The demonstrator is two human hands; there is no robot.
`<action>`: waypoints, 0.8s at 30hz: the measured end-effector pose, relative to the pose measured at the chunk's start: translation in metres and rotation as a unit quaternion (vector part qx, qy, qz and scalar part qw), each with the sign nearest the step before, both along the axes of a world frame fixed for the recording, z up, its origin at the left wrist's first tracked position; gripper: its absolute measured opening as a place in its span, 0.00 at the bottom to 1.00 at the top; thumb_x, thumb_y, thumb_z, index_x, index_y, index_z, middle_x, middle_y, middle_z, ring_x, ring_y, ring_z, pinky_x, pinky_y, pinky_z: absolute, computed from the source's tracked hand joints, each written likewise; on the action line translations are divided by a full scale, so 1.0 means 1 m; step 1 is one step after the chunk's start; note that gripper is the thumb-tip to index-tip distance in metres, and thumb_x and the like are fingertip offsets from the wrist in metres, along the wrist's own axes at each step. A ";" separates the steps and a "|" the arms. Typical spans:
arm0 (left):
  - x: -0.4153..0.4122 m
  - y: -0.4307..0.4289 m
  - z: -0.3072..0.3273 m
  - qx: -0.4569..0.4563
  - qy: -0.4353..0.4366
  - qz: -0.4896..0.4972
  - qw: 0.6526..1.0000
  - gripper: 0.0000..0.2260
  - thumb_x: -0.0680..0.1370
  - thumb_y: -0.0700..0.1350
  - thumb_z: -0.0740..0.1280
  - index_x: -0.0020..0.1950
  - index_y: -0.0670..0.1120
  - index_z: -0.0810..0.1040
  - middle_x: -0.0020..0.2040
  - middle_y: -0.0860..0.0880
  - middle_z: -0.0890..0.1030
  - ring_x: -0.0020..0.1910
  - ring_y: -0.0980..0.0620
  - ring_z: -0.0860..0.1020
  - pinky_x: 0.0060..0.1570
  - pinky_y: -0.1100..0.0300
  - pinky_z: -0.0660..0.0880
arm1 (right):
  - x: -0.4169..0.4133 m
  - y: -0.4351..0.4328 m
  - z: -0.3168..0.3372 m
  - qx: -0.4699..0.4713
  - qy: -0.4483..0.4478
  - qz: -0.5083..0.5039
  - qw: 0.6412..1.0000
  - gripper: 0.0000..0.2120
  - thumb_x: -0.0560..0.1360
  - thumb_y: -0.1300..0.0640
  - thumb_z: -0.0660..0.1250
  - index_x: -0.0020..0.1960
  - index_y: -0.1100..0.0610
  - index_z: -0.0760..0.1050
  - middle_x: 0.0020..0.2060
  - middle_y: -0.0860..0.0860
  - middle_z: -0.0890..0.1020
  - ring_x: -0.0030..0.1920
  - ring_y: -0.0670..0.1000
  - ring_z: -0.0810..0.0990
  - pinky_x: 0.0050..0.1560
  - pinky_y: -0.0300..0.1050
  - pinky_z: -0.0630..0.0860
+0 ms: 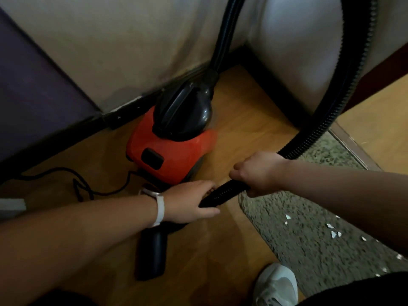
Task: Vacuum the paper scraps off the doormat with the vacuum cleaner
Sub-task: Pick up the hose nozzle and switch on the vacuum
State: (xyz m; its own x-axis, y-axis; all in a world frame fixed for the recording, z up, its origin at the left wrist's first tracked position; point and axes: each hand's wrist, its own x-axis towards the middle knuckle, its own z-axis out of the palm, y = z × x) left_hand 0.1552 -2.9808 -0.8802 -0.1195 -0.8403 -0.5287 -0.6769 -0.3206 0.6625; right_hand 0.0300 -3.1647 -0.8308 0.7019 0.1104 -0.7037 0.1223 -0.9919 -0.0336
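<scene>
A red and black vacuum cleaner (172, 146) stands on the wooden floor against the wall. Its black ribbed hose (344, 89) loops up out of view and comes back down to my hands. My right hand (258, 171) is shut around the hose near its end. My left hand (189, 202), with a white watch on the wrist, grips the hose end (218, 195) where it meets a black tube (152, 252) lying on the floor. The grey-green doormat (309, 235) lies at the right, with several white paper scraps (335, 234) on it.
A black power cord (81, 182) snakes over the floor at the left. A dark purple panel (33, 89) fills the far left. A wall corner (293, 51) juts out behind the mat. My white shoe (276, 286) stands at the mat's near edge.
</scene>
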 end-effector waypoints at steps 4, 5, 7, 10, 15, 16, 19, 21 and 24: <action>-0.022 -0.043 0.000 0.034 0.092 0.100 0.990 0.26 0.77 0.61 0.67 0.71 0.52 0.66 0.57 0.56 0.76 0.53 0.55 0.78 0.53 0.53 0.79 | -0.016 -0.033 0.009 0.008 -0.012 0.007 1.000 0.16 0.74 0.46 0.67 0.59 0.49 0.70 0.46 0.47 0.74 0.44 0.53 0.78 0.39 0.47 0.76; -0.027 -0.055 -0.001 0.034 0.100 0.098 0.990 0.20 0.77 0.59 0.67 0.65 0.52 0.70 0.51 0.55 0.78 0.47 0.55 0.79 0.47 0.55 0.79 | -0.019 -0.040 0.010 0.014 -0.020 0.007 1.000 0.16 0.74 0.46 0.67 0.58 0.49 0.70 0.45 0.47 0.73 0.44 0.53 0.78 0.38 0.47 0.75; -0.041 -0.074 0.000 0.034 0.094 0.105 0.989 0.12 0.77 0.57 0.69 0.50 0.51 0.72 0.40 0.52 0.76 0.35 0.53 0.76 0.33 0.58 0.73 | -0.025 -0.057 0.014 0.029 -0.043 0.000 0.999 0.14 0.73 0.47 0.67 0.57 0.49 0.71 0.44 0.47 0.74 0.43 0.53 0.78 0.39 0.49 0.77; -0.059 -0.098 0.007 0.028 0.048 0.132 0.990 0.11 0.77 0.56 0.69 0.45 0.53 0.70 0.37 0.52 0.76 0.31 0.55 0.74 0.30 0.60 0.69 | -0.037 -0.080 0.018 0.040 -0.069 -0.027 0.996 0.14 0.73 0.47 0.68 0.56 0.49 0.73 0.44 0.46 0.75 0.45 0.54 0.79 0.44 0.52 0.80; -0.073 -0.137 0.037 0.034 -0.002 0.154 0.987 0.11 0.78 0.52 0.68 0.41 0.50 0.69 0.34 0.50 0.74 0.29 0.53 0.73 0.30 0.59 0.66 | -0.059 -0.101 0.029 0.009 -0.174 -0.062 0.983 0.06 0.77 0.53 0.65 0.54 0.50 0.76 0.45 0.48 0.80 0.48 0.55 0.80 0.51 0.51 0.76; -0.075 -0.143 0.041 0.035 -0.004 0.156 0.987 0.11 0.78 0.53 0.68 0.41 0.50 0.70 0.33 0.49 0.75 0.29 0.50 0.74 0.30 0.57 0.67 | -0.062 -0.104 0.030 -0.001 -0.193 -0.066 0.979 0.06 0.77 0.54 0.64 0.54 0.50 0.76 0.46 0.48 0.80 0.48 0.55 0.79 0.53 0.51 0.74; -0.081 -0.163 0.041 0.028 -0.010 0.174 0.984 0.13 0.75 0.59 0.65 0.45 0.49 0.72 0.34 0.48 0.77 0.32 0.44 0.78 0.31 0.53 0.71 | -0.071 -0.115 0.031 -0.020 -0.257 -0.080 0.963 0.06 0.77 0.56 0.65 0.53 0.51 0.77 0.47 0.49 0.79 0.50 0.56 0.77 0.58 0.52 0.69; -0.088 -0.186 0.029 0.003 -0.001 0.189 0.982 0.12 0.76 0.57 0.65 0.48 0.48 0.73 0.38 0.47 0.79 0.35 0.45 0.78 0.31 0.53 0.71 | -0.078 -0.123 0.025 -0.025 -0.294 -0.094 0.951 0.09 0.74 0.58 0.66 0.53 0.53 0.78 0.48 0.52 0.80 0.52 0.58 0.77 0.64 0.56 0.68; -0.112 -0.226 0.013 -0.011 -0.068 0.133 0.989 0.09 0.82 0.47 0.58 0.58 0.46 0.74 0.53 0.42 0.79 0.51 0.40 0.78 0.40 0.55 0.70 | -0.098 -0.128 0.010 -0.026 -0.315 -0.152 0.937 0.15 0.70 0.60 0.65 0.56 0.54 0.79 0.52 0.54 0.80 0.56 0.58 0.77 0.74 0.58 0.61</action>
State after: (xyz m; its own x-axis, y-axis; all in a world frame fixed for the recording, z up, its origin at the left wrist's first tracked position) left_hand 0.0437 -3.2066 -0.8675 0.1774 -0.8441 -0.5061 -0.6542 -0.4853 0.5801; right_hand -0.0680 -3.2930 -0.8211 0.9731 -0.1841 -0.1387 -0.1861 -0.9825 -0.0009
